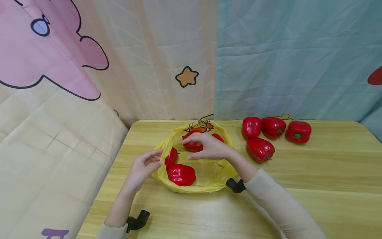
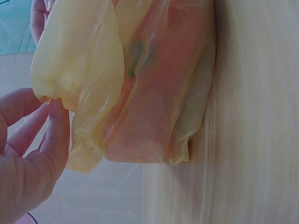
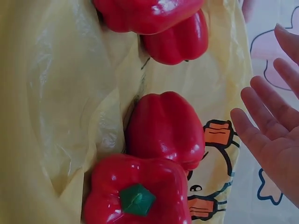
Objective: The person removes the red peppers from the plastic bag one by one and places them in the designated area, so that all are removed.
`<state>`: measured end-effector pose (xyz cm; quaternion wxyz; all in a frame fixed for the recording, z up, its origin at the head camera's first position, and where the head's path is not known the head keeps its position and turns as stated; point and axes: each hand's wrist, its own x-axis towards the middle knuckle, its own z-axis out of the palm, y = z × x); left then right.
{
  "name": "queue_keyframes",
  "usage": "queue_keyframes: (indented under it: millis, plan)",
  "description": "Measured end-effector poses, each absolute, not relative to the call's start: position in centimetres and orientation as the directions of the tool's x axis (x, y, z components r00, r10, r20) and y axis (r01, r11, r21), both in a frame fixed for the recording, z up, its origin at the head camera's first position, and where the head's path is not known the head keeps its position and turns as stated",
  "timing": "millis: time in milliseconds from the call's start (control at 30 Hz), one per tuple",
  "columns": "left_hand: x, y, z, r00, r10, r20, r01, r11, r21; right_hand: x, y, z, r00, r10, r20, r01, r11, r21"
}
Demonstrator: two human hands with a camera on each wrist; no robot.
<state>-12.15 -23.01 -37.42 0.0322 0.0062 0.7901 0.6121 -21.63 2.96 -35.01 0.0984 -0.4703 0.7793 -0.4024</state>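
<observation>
A yellow plastic bag (image 1: 197, 189) stands on the table with its mouth wide. My left hand (image 1: 143, 167) pinches the left side of its rim between thumb and fingers, as the left wrist view shows at the bag's edge (image 2: 56, 88). Inside lie several red bell peppers: one at the front left (image 1: 182, 175), one behind it (image 1: 171, 158), and others at the back, including one with a green stem (image 3: 140, 196). My right hand (image 1: 209, 146) is over the bag's mouth, fingers spread and nothing held, overlapping the back peppers in the head view.
Several more red bell peppers (image 1: 260, 149) lie on the wooden table (image 1: 328, 172) to the right of the bag, near the back edge. A printed curtain (image 1: 179, 39) hangs behind the table. Black wrist mounts (image 1: 138, 219) stick out from both forearms.
</observation>
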Motion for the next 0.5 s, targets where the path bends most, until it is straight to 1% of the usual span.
queue_keyframes:
  millis: [267, 500]
  plan:
    - [-12.0, -23.0, -37.4, -0.998, 0.048, -0.049, -0.036, 0.245, 0.969, -22.2, 1.9, -35.3, -0.513, -0.837, 0.192, -0.663, 0.245, -0.707]
    - [-12.0, -22.9, -37.4, -0.998, 0.045, -0.046, -0.034, 0.242, 0.970, -22.6, 1.3, -34.4, -0.465, -0.856, 0.226, -0.690, 0.191, -0.698]
